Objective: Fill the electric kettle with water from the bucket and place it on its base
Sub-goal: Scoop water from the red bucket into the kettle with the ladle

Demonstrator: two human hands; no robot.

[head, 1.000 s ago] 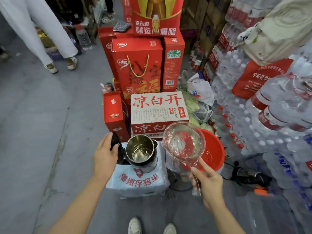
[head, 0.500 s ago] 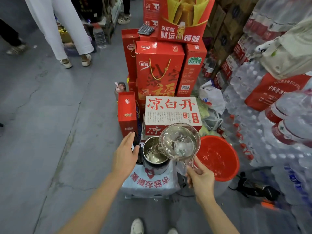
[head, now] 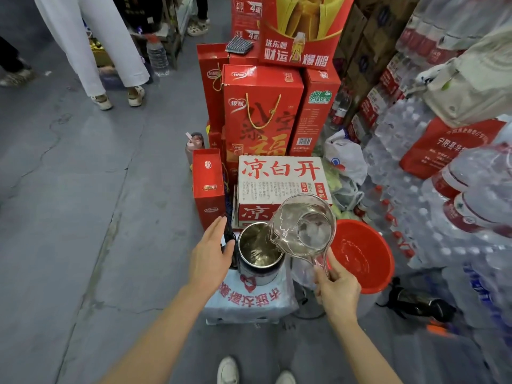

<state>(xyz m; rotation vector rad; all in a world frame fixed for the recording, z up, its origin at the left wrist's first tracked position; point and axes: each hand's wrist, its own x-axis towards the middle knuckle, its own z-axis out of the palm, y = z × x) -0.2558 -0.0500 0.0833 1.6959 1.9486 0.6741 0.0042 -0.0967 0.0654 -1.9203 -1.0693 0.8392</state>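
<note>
Kettle [head: 259,252] open, on wrapped pack [head: 249,300], between grips. Right hand [head: 336,291] closed on ladle [head: 303,228] handle, bowl tipped over kettle mouth, water pouring. Left hand [head: 212,257] flat, fingers open, against kettle's lid side. Bucket [head: 365,261] just right of right hand. Boxes [head: 282,187] behind. Bare floor [head: 83,217] left, open.

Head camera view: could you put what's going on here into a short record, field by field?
activity: pouring water from a clear ladle into the kettle
right hand: grips the ladle's handle, ladle tipped toward the kettle
left hand: open, resting by the kettle's raised black lid
kettle: lid open, steel inside, water visible, stands on a wrapped pack
bucket: red, right of the kettle, holds water
kettle base: cannot tell
backdrop: red gift boxes, stacked bottled water
</note>
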